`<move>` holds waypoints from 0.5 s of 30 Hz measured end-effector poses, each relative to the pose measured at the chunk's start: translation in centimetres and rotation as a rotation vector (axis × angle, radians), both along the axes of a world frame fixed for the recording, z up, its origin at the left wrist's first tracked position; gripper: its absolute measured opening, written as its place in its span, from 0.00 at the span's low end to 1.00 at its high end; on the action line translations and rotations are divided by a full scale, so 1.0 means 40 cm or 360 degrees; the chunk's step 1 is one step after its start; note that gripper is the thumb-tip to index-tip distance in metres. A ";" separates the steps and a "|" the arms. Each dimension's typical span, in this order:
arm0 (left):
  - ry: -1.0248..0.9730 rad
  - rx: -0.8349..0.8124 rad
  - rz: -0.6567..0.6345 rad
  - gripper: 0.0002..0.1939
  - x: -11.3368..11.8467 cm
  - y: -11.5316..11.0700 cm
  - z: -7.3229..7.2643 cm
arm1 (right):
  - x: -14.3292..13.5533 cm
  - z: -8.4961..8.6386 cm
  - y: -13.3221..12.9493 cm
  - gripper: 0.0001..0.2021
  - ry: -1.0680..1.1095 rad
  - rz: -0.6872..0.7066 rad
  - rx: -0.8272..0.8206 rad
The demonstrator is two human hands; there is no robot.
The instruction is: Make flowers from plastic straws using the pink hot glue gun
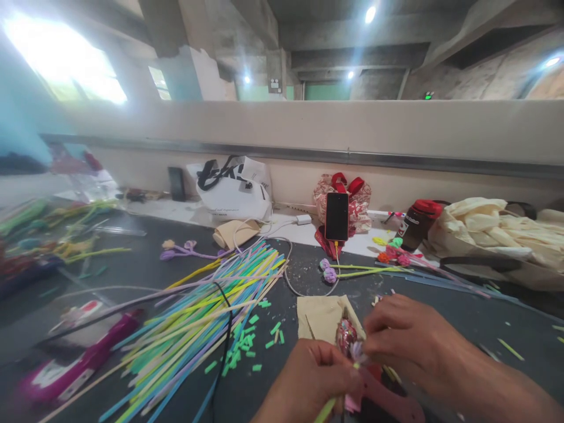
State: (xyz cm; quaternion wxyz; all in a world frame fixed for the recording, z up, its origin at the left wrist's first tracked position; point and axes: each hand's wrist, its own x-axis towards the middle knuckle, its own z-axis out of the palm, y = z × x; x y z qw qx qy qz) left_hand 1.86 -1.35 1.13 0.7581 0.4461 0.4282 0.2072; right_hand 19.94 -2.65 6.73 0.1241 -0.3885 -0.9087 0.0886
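Note:
Near the front edge, my left hand is closed around a yellow-green stem whose lower end sticks out below the fingers. A pale lilac flower head shows between my two hands at the top of that stem. My right hand has its fingers curled in against the flower head; its fingertips are blurred. Beneath and behind the hands lies a dark red tool with a narrow metal tip, which looks like a hot glue gun. Its tip rests over a beige paper napkin. Part of it is hidden by my hands.
Many coloured sticks and green cut pieces lie left. A magenta tool sits beyond them. Finished lilac flowers, a propped phone with a cable, a white bag and a dark bottle stand behind.

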 end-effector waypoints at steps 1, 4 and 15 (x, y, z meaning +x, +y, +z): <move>-0.0011 0.0006 0.0004 0.08 -0.001 0.002 -0.001 | 0.002 0.004 -0.004 0.09 0.0042 -0.0015 -0.0013; -0.0077 -0.0006 -0.0039 0.10 -0.003 0.008 -0.006 | 0.014 0.014 -0.018 0.10 0.0297 -0.0152 -0.0020; -0.0465 -0.0107 0.0025 0.24 -0.018 0.015 -0.048 | 0.006 -0.047 -0.030 0.09 0.1109 -0.0676 -0.0395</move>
